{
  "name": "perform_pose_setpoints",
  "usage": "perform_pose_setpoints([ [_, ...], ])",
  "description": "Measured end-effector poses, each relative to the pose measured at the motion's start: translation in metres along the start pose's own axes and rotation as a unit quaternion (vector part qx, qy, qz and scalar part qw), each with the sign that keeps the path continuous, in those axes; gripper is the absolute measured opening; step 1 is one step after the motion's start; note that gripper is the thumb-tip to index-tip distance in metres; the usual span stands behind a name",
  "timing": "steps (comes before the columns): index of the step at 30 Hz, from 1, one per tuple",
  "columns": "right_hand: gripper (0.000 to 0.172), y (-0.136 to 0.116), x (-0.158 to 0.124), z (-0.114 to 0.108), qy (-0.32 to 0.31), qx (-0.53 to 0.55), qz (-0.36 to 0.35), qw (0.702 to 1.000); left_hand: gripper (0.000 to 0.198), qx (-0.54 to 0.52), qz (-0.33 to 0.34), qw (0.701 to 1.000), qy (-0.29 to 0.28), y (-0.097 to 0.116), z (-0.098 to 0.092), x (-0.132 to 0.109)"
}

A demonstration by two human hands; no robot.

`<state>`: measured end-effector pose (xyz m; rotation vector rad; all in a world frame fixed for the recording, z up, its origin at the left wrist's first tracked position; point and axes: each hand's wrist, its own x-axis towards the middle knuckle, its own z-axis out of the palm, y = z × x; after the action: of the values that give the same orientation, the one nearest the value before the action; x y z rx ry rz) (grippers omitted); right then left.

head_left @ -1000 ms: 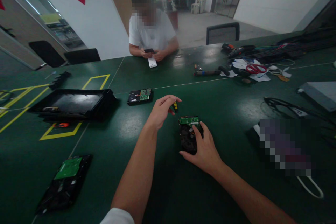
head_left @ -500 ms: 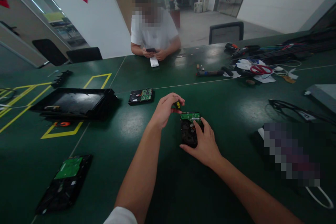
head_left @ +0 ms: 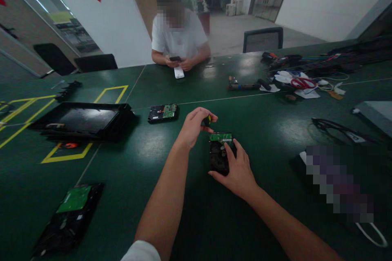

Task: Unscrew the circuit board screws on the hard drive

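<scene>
A black hard drive with a green circuit board at its far end lies on the green table in front of me. My right hand rests on its right side, fingers spread over the edge, holding it down. My left hand is closed in a pinch round a small screwdriver with a yellow and black handle, just above the drive's far left corner.
A second hard drive lies further back, a third at the near left. A black tray sits at left. Tools, scissors and cables crowd the far right. A person in a white shirt sits opposite with a phone.
My left hand has closed on the screwdriver and moved slightly towards the drive's far corner. My right hand has stayed on the drive.
</scene>
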<state>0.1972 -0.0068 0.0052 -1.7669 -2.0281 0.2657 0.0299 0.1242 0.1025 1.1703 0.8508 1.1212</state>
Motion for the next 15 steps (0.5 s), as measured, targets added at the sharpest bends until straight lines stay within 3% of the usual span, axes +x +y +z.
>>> perform_pose_setpoints([
  [3, 0.1, 0.0, 0.0, 0.0, -0.001, -0.004, -0.003, 1.0, 0.024, 0.022, 0.029, 0.999, 0.019, 0.001, -0.008, 0.003],
  [6, 0.1, 0.0, -0.001, 0.0, -0.002, -0.005, -0.001, 1.0, 0.024, 0.03, 0.016, 0.999, 0.008, 0.001, -0.011, 0.005],
  [15, 0.103, 0.0, 0.0, -0.001, -0.012, 0.023, 0.015, 1.0, 0.02, -0.027, 0.002, 0.999, 0.027, 0.0, 0.0, 0.002],
])
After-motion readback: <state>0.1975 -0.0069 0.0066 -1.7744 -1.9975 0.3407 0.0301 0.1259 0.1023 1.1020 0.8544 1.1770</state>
